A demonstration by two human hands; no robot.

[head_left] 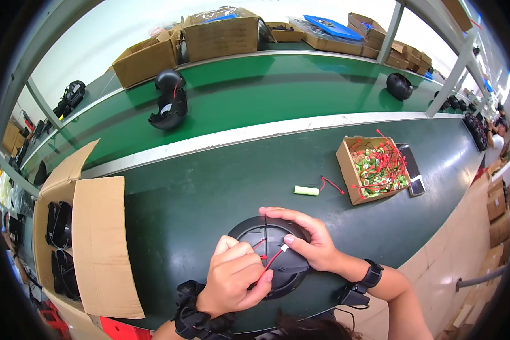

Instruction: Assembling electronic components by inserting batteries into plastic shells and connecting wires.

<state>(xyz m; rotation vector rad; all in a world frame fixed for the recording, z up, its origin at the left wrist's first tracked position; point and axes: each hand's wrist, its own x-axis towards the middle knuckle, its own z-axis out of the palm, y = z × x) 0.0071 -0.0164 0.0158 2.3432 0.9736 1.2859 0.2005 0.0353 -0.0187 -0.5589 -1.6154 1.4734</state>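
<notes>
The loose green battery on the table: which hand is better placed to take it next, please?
Probably the right hand: the loose green battery lies just beyond it. The left hand is farther away, its fingers closed at the red wire over the round black housing.

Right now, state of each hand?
Left hand: closed on the red wire.
Right hand: holding the black shell, thumb at the white plug.

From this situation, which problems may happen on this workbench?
The thin red wire at the left hand might strain where it meets the small white plug if tugged. The light-green cylindrical battery, loose on the dark-green bench, may roll if nudged. The tangled red and black leads reaching past the rim of the small brown cardboard box could snag.
</notes>
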